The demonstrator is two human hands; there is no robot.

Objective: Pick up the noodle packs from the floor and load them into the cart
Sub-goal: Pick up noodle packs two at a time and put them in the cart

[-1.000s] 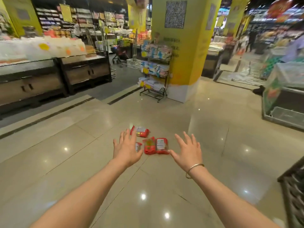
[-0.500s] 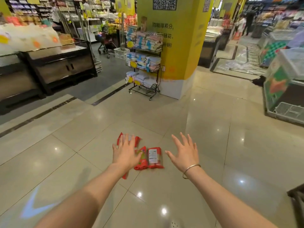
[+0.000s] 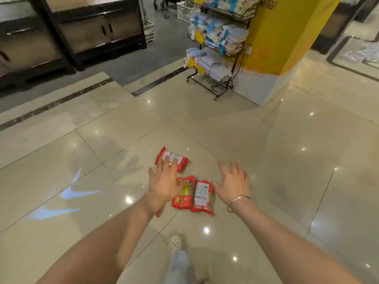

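Noodle packs (image 3: 202, 196) on tiled floor (image 3: 287, 171), partly hidden by spread, empty left hand (image 3: 165, 182), right hand (image 3: 233, 182) likewise splayed

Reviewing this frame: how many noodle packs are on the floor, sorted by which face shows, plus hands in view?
Red packs, white label up: 2
Red pack, printed front up: 1
Red pack mostly hidden under wrist: 1
Bare hands: 2
Total: 6

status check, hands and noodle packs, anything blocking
Left hand open, right hand open, both spread over the noodle packs, nothing gripped. Packs lie on the floor. Nothing in the way; cart not in view.
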